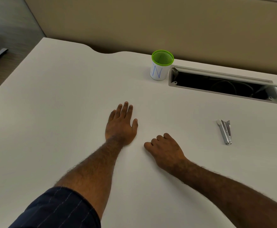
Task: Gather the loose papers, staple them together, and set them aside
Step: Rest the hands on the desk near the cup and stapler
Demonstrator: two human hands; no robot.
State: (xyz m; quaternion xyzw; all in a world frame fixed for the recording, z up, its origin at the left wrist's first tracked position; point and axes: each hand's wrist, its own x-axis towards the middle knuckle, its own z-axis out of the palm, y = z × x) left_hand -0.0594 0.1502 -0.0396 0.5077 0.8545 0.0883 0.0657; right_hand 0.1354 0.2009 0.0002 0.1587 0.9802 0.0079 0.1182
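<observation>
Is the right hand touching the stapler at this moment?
Apart. The head view shows bare white desk between the curled right hand and the metal stapler, which lies untouched farther to the right.

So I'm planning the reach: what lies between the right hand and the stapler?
Nothing: in the head view, only bare white desk lies between the right hand and the stapler.

One readable mark only: a large capital "N" in blue pen strokes on the white paper wrap (157, 73) around the green mesh cup (162, 60) at the far side of the desk (52, 104). To the left of the N, part of another blue stroke, cut off by the curve of the wrap, unreadable.
</observation>
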